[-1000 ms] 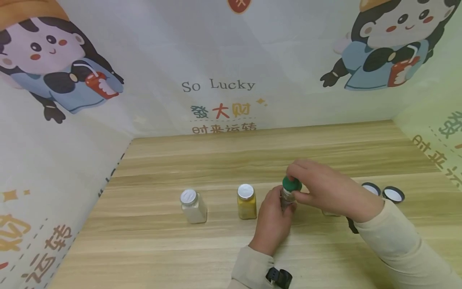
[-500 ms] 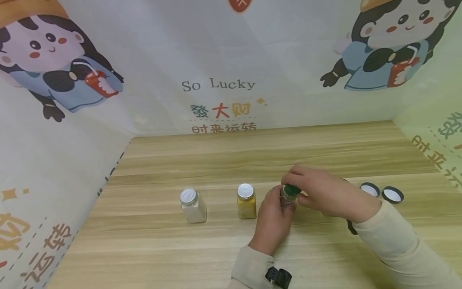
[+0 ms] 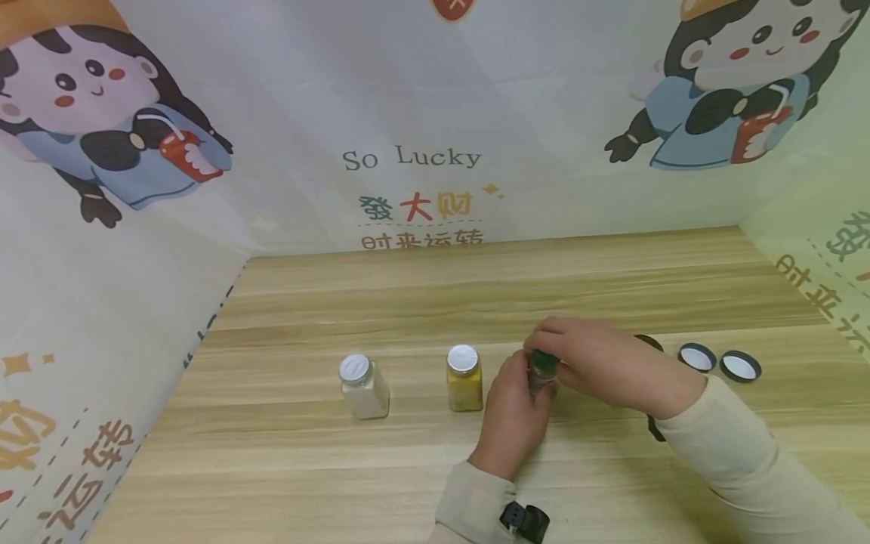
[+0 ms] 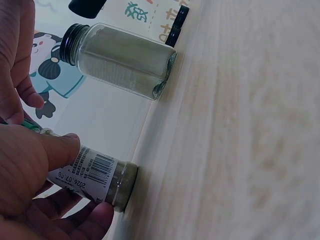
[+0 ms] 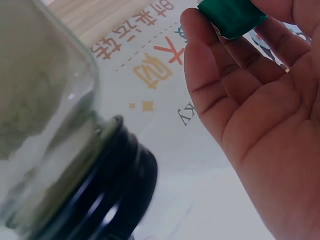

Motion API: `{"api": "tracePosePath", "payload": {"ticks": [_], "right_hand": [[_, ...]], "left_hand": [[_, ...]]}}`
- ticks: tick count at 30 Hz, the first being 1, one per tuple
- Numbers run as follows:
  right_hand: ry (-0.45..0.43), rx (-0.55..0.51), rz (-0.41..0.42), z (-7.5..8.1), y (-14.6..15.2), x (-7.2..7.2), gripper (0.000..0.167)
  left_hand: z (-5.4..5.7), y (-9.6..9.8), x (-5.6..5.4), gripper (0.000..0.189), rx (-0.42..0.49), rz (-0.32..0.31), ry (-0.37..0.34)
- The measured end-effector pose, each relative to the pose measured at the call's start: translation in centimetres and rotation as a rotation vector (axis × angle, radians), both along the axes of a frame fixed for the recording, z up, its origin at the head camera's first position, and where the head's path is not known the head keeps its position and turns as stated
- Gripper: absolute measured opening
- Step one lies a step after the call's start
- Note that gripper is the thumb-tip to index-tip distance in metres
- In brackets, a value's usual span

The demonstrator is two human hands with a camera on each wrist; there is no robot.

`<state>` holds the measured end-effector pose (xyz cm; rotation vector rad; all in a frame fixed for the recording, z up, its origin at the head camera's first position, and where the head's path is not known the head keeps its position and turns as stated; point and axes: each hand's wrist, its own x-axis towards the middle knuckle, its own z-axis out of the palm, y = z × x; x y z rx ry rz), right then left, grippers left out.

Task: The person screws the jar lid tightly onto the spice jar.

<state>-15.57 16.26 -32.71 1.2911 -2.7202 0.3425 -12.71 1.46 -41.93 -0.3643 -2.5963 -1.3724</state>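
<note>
In the head view my left hand [image 3: 513, 415] holds a small spice bottle [image 4: 95, 172] upright on the table, its printed label and barcode showing in the left wrist view. My right hand [image 3: 605, 363] pinches the green cap [image 3: 544, 361] at the bottle's mouth, thumb and fingers around its sides. From the right wrist the same cap [image 5: 232, 17] appears between the fingertips. Close by the right hand stands a larger clear glass jar [image 4: 125, 60] with a black ring at its top and pale greenish contents; the right forearm mostly hides it from the head camera.
To the left stand a silver-lidded jar of yellow contents [image 3: 465, 381] and one of white contents [image 3: 365, 389]. Two black-rimmed lids [image 3: 696, 357] lie at right on the wooden table [image 3: 306, 468]. A printed cloth [image 3: 421, 91] walls the back and sides.
The green cap has come down onto the bottle's mouth and the right hand has moved lower and slightly left with it. The left hand and bottle stay in place.
</note>
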Motion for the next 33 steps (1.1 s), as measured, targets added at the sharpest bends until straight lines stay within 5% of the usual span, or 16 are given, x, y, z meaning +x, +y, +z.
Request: {"api": "tracePosePath", "payload": {"ticks": [13, 21, 33], "right_hand": [[-0.027, 0.042, -0.098, 0.48, 0.0, 0.13, 0.034], [0.054, -0.018, 0.0, 0.08, 0.11, 0.0, 0.037], [-0.066, 0.026, -0.056, 0.4, 0.01, 0.06, 0.028]], "left_hand": [[0.04, 0.14, -0.2, 0.035, 0.005, 0.0, -0.009], [-0.04, 0.09, -0.21, 0.037, -0.004, 0.0, -0.009], [-0.1, 0.1, -0.16, 0.036, 0.009, -0.003, -0.004]]}}
